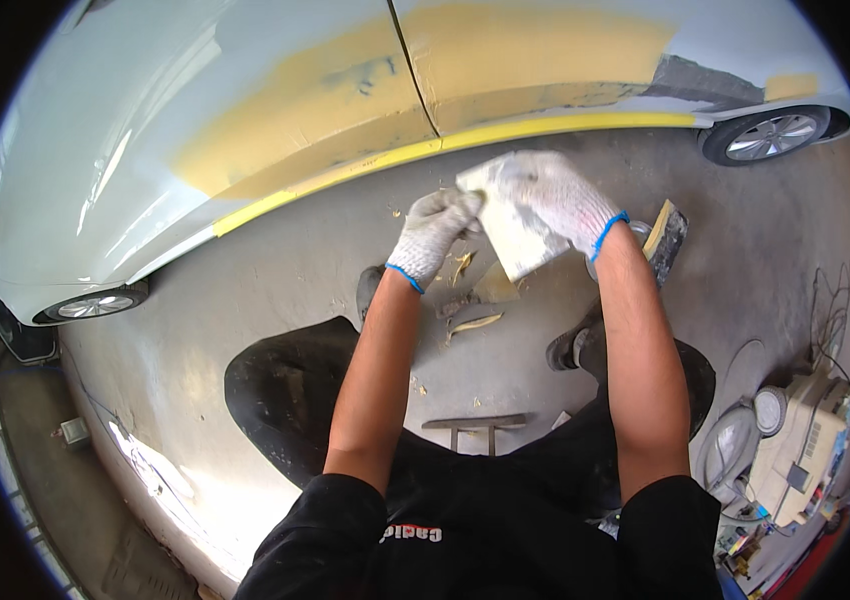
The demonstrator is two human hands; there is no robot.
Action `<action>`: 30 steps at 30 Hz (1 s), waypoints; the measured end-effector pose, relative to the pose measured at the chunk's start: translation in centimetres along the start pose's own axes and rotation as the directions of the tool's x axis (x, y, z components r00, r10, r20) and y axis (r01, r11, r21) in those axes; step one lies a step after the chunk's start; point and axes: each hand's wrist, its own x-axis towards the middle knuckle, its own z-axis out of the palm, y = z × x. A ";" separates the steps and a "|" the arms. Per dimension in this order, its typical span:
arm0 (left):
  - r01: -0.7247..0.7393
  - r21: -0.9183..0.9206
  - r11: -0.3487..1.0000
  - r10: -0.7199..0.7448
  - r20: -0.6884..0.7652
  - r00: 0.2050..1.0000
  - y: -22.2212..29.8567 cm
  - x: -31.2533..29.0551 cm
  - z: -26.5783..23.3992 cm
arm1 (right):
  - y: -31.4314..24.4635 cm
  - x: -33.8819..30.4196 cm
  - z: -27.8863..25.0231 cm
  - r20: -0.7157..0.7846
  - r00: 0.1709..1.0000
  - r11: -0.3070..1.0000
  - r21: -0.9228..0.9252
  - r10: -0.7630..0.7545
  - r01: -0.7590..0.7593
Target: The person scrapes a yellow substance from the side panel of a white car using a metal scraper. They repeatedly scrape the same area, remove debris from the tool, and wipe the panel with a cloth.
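Observation:
My right hand (557, 196), in a white knit glove with a blue cuff, grips a flat whitish board (511, 236) smeared with pale filler. My left hand (435, 232), gloved the same way, meets the board's left edge with its fingers closed; a small tool in it is hidden if there is one. Yellowish filler scraps (472, 322) lie on the concrete floor below the hands. Ahead stands a white car (195, 110) with a broad yellow filler patch (345, 100) across its door panels.
A dark spreader with a yellow edge (667, 236) lies on the floor to the right of the board. A low metal stool (475, 428) sits between my legs. At the right edge stand a beige machine (805, 440), round containers and cables. The car's wheels (770, 135) are near.

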 end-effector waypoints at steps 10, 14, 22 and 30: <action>0.116 -0.233 0.965 -0.096 0.098 0.991 0.5 -0.7 1.2 | 2.3 1.3 -0.4 -0.059 0.997 0.999 -0.020 0.039 -0.040; -0.058 -0.275 0.960 0.005 -0.190 0.982 -1.2 1.4 -1.8 | 2.5 1.1 -1.6 0.115 0.992 0.894 -0.448 0.050 0.007; -0.367 -0.068 0.928 0.328 -0.322 0.888 9.7 4.9 -2.2 | 2.1 1.2 -1.6 -0.184 0.981 0.811 -0.583 -0.068 -0.053; -0.239 -0.016 0.971 0.238 -0.047 0.970 9.9 9.2 -2.3 | 2.0 0.6 -2.0 -0.206 0.976 0.769 -0.633 -0.064 -0.083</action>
